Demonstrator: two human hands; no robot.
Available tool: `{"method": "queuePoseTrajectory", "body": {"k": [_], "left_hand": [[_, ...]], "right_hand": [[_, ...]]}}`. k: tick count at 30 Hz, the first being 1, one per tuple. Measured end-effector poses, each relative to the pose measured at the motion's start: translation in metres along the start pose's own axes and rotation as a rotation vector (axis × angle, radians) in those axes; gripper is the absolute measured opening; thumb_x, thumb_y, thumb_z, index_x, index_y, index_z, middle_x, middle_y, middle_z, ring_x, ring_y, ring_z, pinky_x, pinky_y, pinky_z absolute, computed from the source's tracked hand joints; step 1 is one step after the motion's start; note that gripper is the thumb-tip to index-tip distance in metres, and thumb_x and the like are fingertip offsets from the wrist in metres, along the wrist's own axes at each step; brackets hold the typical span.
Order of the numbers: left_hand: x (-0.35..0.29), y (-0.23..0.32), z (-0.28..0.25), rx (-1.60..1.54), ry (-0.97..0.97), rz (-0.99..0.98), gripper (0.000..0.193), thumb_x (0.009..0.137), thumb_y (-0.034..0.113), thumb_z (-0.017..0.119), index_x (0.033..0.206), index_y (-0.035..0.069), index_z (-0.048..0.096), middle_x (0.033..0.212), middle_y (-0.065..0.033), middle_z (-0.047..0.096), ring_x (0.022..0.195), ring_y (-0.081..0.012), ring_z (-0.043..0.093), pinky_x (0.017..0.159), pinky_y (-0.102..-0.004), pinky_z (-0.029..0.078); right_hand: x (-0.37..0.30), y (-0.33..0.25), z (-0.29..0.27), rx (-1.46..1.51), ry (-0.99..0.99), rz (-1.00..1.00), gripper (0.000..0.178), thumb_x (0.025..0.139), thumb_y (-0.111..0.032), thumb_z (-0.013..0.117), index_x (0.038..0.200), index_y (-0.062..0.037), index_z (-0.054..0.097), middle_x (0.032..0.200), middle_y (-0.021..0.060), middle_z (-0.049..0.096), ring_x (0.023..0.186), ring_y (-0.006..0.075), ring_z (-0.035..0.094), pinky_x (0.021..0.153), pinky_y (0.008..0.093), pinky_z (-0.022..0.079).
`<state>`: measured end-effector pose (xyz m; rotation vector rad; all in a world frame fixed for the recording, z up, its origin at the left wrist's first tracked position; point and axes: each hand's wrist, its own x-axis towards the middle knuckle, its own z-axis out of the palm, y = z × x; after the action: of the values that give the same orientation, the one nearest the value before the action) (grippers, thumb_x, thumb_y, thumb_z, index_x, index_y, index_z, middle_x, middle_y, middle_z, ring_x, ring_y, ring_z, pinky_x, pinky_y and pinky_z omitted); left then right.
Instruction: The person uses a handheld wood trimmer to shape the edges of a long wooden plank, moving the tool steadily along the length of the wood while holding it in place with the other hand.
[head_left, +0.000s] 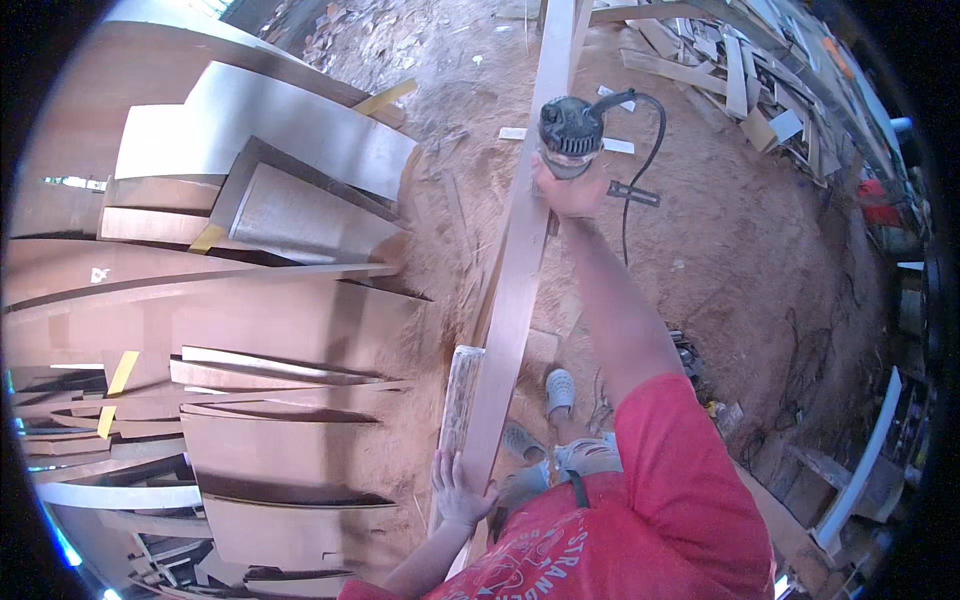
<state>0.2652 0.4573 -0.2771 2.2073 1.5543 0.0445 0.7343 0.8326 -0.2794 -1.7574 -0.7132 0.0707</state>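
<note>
A long, pale wooden board (512, 300) runs up the middle of the view, from my body to the far end. Wrapped round a handheld power tool that looks like a wood router (570, 125), my right hand (574, 192) keeps it on the board's far part. The router has a black motor housing, a dark cord (661, 135) looping off its right side and a slotted metal bar (636, 194) near its base. At the board's near end my left hand (461, 494) lies flat with fingers spread. Just beyond those fingers is a whitish, worn strip (460, 395) along the board's left edge.
Large brown and white wooden panels (290, 330) are stacked along the left. Scrap wood (735, 80) lies heaped at the far right. The reddish floor (740, 260) carries dust and bits, with tangled cords (795, 365) to the right. My shoes (560, 390) stand right of the board.
</note>
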Motion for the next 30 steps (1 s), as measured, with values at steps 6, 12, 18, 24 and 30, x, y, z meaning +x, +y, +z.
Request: {"method": "queuePoseTrajectory", "body": {"k": [6, 12, 18, 24, 30], "left_hand": [[0.002, 0.002, -0.003, 0.013, 0.039, 0.022, 0.099, 0.076, 0.045, 0.084, 0.156, 0.005, 0.041, 0.166, -0.0275, 0.037, 0.158, -0.05, 0.03, 0.129, -0.0637, 0.03], [0.001, -0.002, 0.001, 0.026, 0.042, 0.027, 0.099, 0.077, 0.046, 0.083, 0.156, 0.005, 0.041, 0.167, -0.0268, 0.036, 0.158, -0.0504, 0.031, 0.128, -0.0636, 0.032], [0.0, -0.002, 0.001, 0.025, 0.047, 0.014, 0.098, 0.078, 0.046, 0.082, 0.157, 0.006, 0.04, 0.167, -0.0268, 0.036, 0.158, -0.0502, 0.031, 0.128, -0.0635, 0.03], [0.002, 0.002, 0.005, -0.009, 0.037, 0.041, 0.097, 0.079, 0.046, 0.081, 0.157, 0.005, 0.039, 0.167, -0.0276, 0.036, 0.158, -0.0503, 0.03, 0.129, -0.0626, 0.028], [-0.004, -0.01, 0.0, 0.018, 0.053, 0.022, 0.099, 0.078, 0.047, 0.081, 0.157, 0.005, 0.039, 0.167, -0.0273, 0.036, 0.159, -0.0503, 0.029, 0.13, -0.0629, 0.027]], "right_hand": [[0.024, -0.002, 0.006, -0.056, 0.002, -0.026, 0.078, 0.063, -0.041, 0.095, 0.128, -0.0049, 0.069, 0.111, 0.0197, 0.08, 0.105, 0.0391, 0.079, 0.091, 0.0473, 0.062], [0.025, -0.005, -0.003, -0.008, -0.078, 0.012, 0.075, 0.067, -0.044, 0.096, 0.126, -0.0054, 0.071, 0.112, 0.0207, 0.08, 0.108, 0.037, 0.079, 0.092, 0.0469, 0.062], [-0.049, -0.019, -0.032, 0.121, -0.099, -0.042, 0.052, 0.079, -0.03, 0.096, 0.117, -0.0004, 0.075, 0.104, 0.013, 0.082, 0.098, 0.0197, 0.079, 0.087, 0.0376, 0.062], [-0.177, -0.023, -0.083, 0.306, -0.219, 0.137, 0.059, 0.071, -0.033, 0.095, 0.119, -0.0045, 0.074, 0.1, 0.0136, 0.081, 0.088, 0.027, 0.081, 0.081, 0.0418, 0.063], [-0.283, -0.044, -0.101, 0.243, -0.23, 0.036, 0.064, 0.067, -0.036, 0.1, 0.117, -0.0062, 0.072, 0.098, 0.0096, 0.078, 0.089, 0.0267, 0.079, 0.082, 0.0414, 0.063]]}}
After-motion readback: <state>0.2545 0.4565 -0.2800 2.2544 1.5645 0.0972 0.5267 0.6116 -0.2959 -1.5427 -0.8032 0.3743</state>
